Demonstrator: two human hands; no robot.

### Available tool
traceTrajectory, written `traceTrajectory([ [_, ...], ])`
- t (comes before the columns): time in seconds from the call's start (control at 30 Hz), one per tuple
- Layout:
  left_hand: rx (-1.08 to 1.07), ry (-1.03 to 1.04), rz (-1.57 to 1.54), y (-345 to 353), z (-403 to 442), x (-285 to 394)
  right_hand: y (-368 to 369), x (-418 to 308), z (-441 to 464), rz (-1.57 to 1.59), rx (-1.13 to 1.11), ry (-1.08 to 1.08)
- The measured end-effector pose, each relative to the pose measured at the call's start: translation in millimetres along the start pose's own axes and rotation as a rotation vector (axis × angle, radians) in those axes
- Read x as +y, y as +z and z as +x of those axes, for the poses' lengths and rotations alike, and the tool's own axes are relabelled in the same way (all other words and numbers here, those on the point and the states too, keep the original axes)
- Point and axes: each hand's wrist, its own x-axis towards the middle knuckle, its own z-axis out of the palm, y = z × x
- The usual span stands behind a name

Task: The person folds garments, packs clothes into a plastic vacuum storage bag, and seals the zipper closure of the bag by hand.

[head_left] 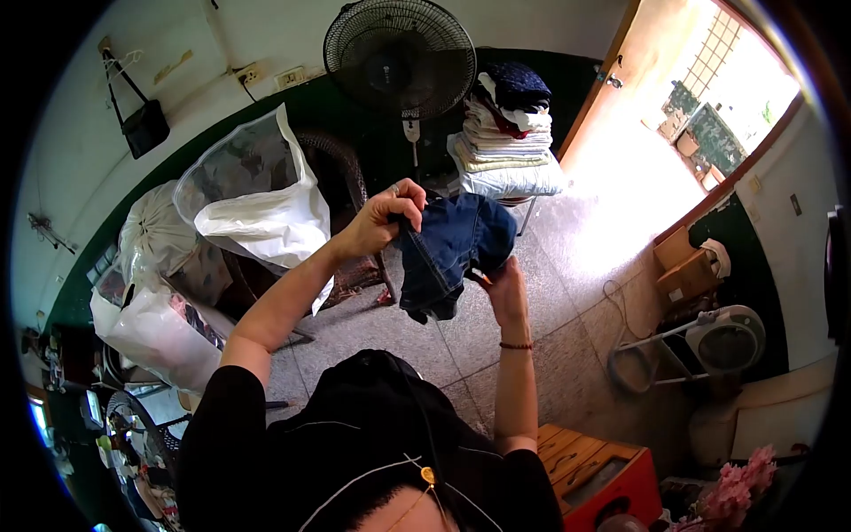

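A dark blue denim garment hangs bunched in the air between my two hands, and its folds hide its exact shape. My left hand is closed, pinching the upper left edge of the cloth between thumb and fingers. Lower down on the other side, my right hand grips the garment's right edge, with part of its fingers hidden behind the fabric. Just beyond the denim, a stack of folded clothes rests on a small seat or stand, with a dark blue patterned piece on top.
A black standing fan is behind the garment. White plastic bags fill the left side near a wicker chair. At right are an open door, a cardboard box and a smaller fan. A wooden-topped red cabinet stands near my right elbow.
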Motion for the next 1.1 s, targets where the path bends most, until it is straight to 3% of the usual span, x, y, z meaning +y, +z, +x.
traceTrajectory([
  [0.07, -0.019, 0.012, 0.047, -1.6, -7.6, 4.6, 22.9, 7.8, 8.9, 0.297, -0.022, 0.144],
  [0.2, 0.063, -0.065, 0.039, -16.0, -30.1, 6.3, 51.4, -8.3, 45.5, 0.151, 0.066, 0.047],
  [0.27, -0.02, -0.063, 0.122, -33.9, -43.3, -10.2, 87.4, -39.3, 51.6, 0.053, -0.048, -0.038],
  [0.33, 0.044, -0.223, -0.108, -41.0, -50.2, -17.6, 135.3, -68.1, 46.6, -0.14, -0.179, -0.045],
  [0.4, 0.014, -0.254, 0.0, -48.8, -41.7, -1.5, 159.4, -67.2, 54.5, -0.518, -0.372, -0.079],
  [0.47, 0.09, -0.31, -0.074, -42.6, -30.4, 17.5, 175.5, -62.8, 57.8, -0.549, -0.411, -0.058],
  [0.53, 0.067, -0.21, -0.072, -43.8, -15.7, 18.0, 189.2, -66.9, 61.6, -0.644, -0.596, -0.066],
  [0.6, 0.045, -0.107, -0.063, -49.8, -4.0, 22.7, 199.2, -82.1, 64.6, -0.664, -0.624, -0.091],
  [0.67, -0.016, -0.302, -0.192, -52.8, 5.2, 32.3, 199.4, -92.4, 71.4, -0.699, -0.61, -0.167],
  [0.73, 0.094, -0.21, -0.223, -38.1, 14.8, 46.8, 200.7, -104.3, 68.5, -0.814, -0.547, -0.29],
  [0.83, 0.181, -0.261, -0.182, -34.0, 24.6, 50.6, 183.9, -105.7, 71.1, -0.568, -0.458, -0.389],
  [0.93, 0.16, -0.247, -0.131, -35.5, 34.8, 38.8, 148.0, -94.1, 82.4, -0.598, -0.391, -0.243],
  [0.97, 0.167, -0.208, -0.083, -34.3, 38.1, 40.7, 119.1, -84.7, 97.9, -0.645, -0.334, -0.051],
  [1.0, 0.179, -0.213, -0.075, -32.2, 39.3, 40.7, 123.3, -77.3, 91.9, -0.78, -0.257, -0.105],
  [1.07, 0.18, -0.075, -0.079, -28.3, 41.2, 40.3, 127.3, -65.7, 90.9, -0.704, -0.386, -0.124],
  [1.1, 0.15, -0.045, -0.003, -27.4, 41.6, 44.1, 113.6, -55.6, 104.9, -0.454, -0.382, -0.065],
])
